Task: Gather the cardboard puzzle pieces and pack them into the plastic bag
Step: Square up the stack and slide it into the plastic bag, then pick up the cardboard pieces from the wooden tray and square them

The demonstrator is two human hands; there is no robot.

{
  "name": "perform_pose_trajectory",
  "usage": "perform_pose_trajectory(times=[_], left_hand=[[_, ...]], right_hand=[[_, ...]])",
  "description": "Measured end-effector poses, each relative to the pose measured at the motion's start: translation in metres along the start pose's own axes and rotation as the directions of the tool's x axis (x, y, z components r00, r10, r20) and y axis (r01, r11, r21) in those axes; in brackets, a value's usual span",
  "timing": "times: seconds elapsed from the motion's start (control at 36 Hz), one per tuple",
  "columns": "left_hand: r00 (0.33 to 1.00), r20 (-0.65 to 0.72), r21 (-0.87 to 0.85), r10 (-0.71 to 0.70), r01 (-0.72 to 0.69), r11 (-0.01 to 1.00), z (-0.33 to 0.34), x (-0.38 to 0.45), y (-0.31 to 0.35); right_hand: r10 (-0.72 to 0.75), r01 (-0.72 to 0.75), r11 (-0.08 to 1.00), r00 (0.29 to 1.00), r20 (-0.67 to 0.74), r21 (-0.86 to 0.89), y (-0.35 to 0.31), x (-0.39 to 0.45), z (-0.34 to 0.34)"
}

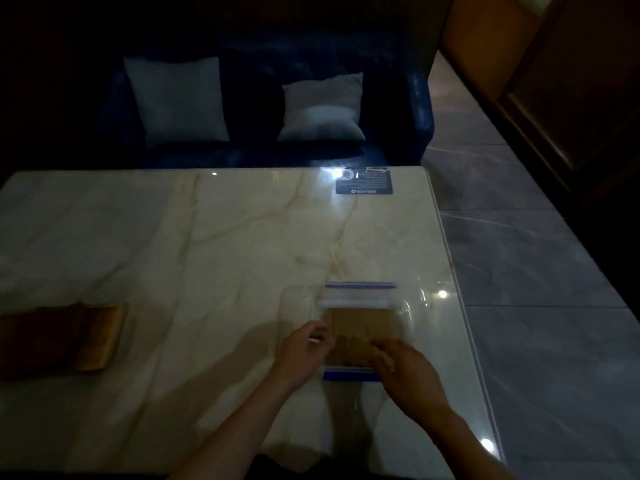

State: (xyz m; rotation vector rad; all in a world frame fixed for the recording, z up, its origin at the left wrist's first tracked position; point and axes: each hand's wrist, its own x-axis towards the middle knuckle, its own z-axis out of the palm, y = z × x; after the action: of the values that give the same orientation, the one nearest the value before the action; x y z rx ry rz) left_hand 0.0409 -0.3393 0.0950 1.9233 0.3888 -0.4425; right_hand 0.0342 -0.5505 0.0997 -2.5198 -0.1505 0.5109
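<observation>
A clear plastic bag (360, 299) with blue zip strips lies flat on the marble table (207, 254), near its right edge. Brown cardboard puzzle pieces (363, 323) show as a flat square through or on the plastic. My left hand (304, 351) rests at the bag's left side with fingers curled at its edge. My right hand (405, 372) lies over the bag's near right corner, its fingers on the cardboard. The dim light hides whether the pieces are inside the bag or on top of it.
A dark wooden board (62, 337) lies at the table's left edge. A dark card (363, 181) sits at the far right corner. Beyond the table stands a blue sofa (412, 109) with two pale cushions (176, 98). Grey floor tiles (536, 271) run along the right.
</observation>
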Motion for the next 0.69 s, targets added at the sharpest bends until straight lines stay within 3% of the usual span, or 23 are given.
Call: perform_pose_trajectory(times=[0.08,0.25,0.39,0.5,0.69], left_hand=[[0.993,0.092,-0.078,0.078,-0.071,0.994,-0.016,-0.030,-0.008],[0.988,0.115,-0.001,0.098,-0.099,0.995,-0.048,-0.070,-0.053],[0.980,0.160,0.227,0.120,-0.155,0.961,-0.090,-0.088,-0.098],[0.982,0.165,0.344,0.093,-0.145,0.928,-0.133,-0.105,-0.131],[0.985,0.166,0.401,-0.054,-0.017,0.916,-0.215,-0.131,-0.198]], right_hand=[[-0.022,0.022,1.000,0.999,0.029,-0.015,-0.009,-0.019,0.000],[-0.057,0.078,0.992,0.978,0.200,-0.097,-0.027,-0.043,0.014],[-0.039,0.107,0.985,0.902,0.430,-0.135,-0.054,-0.040,0.041],[-0.008,0.118,0.978,0.849,0.528,-0.174,-0.085,-0.033,0.071],[-0.012,0.180,0.959,0.796,0.605,-0.217,-0.160,-0.020,0.129]])
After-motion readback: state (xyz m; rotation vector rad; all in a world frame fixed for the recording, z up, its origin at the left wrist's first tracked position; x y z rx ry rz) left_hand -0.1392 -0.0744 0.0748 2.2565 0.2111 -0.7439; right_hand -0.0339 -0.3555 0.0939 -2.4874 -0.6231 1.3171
